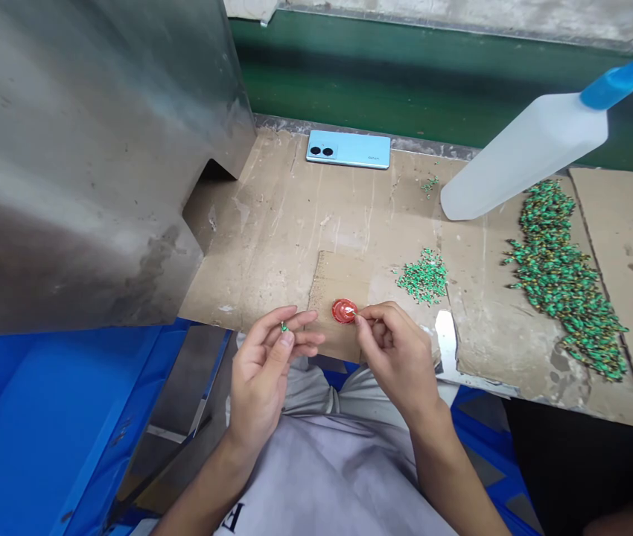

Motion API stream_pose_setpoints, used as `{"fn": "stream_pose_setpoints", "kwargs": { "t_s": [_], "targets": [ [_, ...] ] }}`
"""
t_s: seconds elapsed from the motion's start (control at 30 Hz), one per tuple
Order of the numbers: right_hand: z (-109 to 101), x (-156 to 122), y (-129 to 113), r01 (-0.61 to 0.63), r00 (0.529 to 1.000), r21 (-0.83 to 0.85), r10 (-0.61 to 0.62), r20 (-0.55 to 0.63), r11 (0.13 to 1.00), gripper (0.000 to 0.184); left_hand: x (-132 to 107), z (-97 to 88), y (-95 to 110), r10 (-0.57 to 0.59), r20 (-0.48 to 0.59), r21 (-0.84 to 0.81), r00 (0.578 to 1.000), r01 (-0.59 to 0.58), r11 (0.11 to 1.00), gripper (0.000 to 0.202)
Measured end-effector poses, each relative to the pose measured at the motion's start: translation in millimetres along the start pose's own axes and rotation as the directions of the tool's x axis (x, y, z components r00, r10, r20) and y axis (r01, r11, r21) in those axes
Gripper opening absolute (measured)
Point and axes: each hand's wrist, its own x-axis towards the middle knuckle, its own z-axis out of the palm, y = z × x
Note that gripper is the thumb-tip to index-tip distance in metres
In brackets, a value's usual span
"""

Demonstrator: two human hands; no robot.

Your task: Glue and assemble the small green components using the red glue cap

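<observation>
Just below the middle of the frame, the left hand [261, 372] has its thumb tip and forefinger clamped on a tiny green piece [284, 327], while its other fingers are spread apart and point right. To its right, the right hand [400, 353] has thumb and forefinger together on a sliver [355, 313], thin and pale, too small to make out clearly; the other fingers are curled toward the palm. The sliver's tip is at the right edge of a red dish [335, 316], which is small, round and glossy inside and sits between the two hands, near the centre of the frame. Under the dish is a cardboard strip [342, 272], laid over the broader cardboard [272, 223] that covers the bench. Right of centre, just beyond the right hand, lies a loose small pile [424, 277] of green pieces, with a few more green bits [429, 184] above it. A much larger pile [567, 283], green mixed with dark and gold, runs down the right side. At the upper right stands a white bottle [523, 160], its blue nozzle [612, 88] reaching the frame's edge. A pale blue phone [348, 150] lies at the upper middle, camera side up, before a green panel [377, 89]. Sheet metal [82, 164] fills the upper left, above a blue bin [59, 417] at the lower left.
</observation>
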Motion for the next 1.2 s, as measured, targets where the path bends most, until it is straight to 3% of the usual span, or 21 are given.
{"fn": "stream_pose_setpoints", "kwargs": {
  "t_s": [0.2, 0.3, 0.43, 0.57, 0.7, 0.8, 0.93, 1.07, 1.2],
  "targets": [
    [0, 0, 0, -0.018, 1.000, 0.024, 0.018, -0.001, 1.000, 0.013, 1, -1.6, -2, -0.021, -0.006, 0.013, 1.000, 0.021, 1.000, 0.027],
    [0, -2, -2, -0.083, 0.996, 0.098, 0.085, -0.012, 0.992, 0.011, -1, -2.5, -3, -0.032, 0.008, 0.033, 0.999, 0.032, 0.999, 0.020],
    [-7, -3, 0, -0.149, 0.988, 0.145, 0.152, -0.008, 0.978, 0.010, -2, -5.9, -6, 0.057, 0.045, 0.199, 0.997, -0.065, 0.978, 0.015],
    [-19, -3, 8, -0.038, 0.997, -0.049, 0.041, 0.059, 0.998, 0.012, 1, -13.4, -6, 0.245, 0.142, 0.511, 0.959, -0.282, 0.812, 0.006],
    [-26, -6, 8, 0.048, 0.990, -0.102, -0.034, 0.134, 0.994, 0.015, 4, -25.3, -7, 0.344, 0.228, 0.637, 0.911, -0.407, 0.655, 0.015],
    [-19, -11, -2, 0.087, 0.980, -0.046, -0.077, 0.186, 0.995, 0.015, 5, -33.0, -8, 0.364, 0.133, 0.662, 0.922, -0.356, 0.660, 0.016],
    [6, -18, -18, 0.157, 0.965, -0.063, -0.140, 0.224, 0.986, 0.016, 5, -34.4, -6, 0.285, 0.036, 0.673, 0.958, -0.234, 0.701, 0.016],
    [28, -22, -23, 0.204, 0.962, -0.231, -0.151, 0.228, 0.951, 0.020, 7, -29.3, -2, 0.194, 0.043, 0.684, 0.980, -0.170, 0.709, 0.014],
    [34, -22, -22, 0.216, 0.958, -0.287, -0.146, 0.246, 0.933, 0.021, 8, -25.9, 0, 0.152, 0.050, 0.686, 0.987, -0.144, 0.713, 0.012]
  ]
}}
